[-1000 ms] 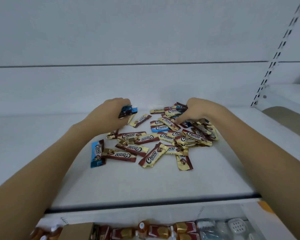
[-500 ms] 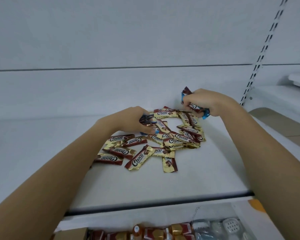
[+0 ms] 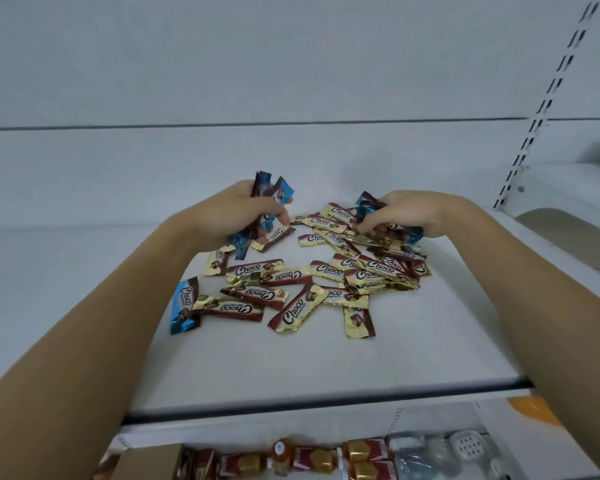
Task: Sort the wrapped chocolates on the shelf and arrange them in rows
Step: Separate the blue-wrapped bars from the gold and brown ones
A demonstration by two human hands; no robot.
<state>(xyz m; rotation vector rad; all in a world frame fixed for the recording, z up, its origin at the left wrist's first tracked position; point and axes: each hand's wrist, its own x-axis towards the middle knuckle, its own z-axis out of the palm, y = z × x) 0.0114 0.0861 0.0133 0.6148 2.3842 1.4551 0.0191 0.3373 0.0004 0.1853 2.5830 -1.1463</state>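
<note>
Head view: the left hand (image 3: 236, 216) is curled round a bunch of blue chocolates (image 3: 274, 194), their ends sticking up past the knuckles, toward the back edge of the white shelf (image 3: 291, 368). The right hand (image 3: 406, 213) grips more blue wrappers (image 3: 367, 203), its fingertips down in the gold-and-brown pile (image 3: 361, 271). That pile lies scattered across the middle of the shelf, nearer the back edge than the front. One lone blue chocolate (image 3: 184, 306) lies flat at the pile's left side, touching a brown one.
</note>
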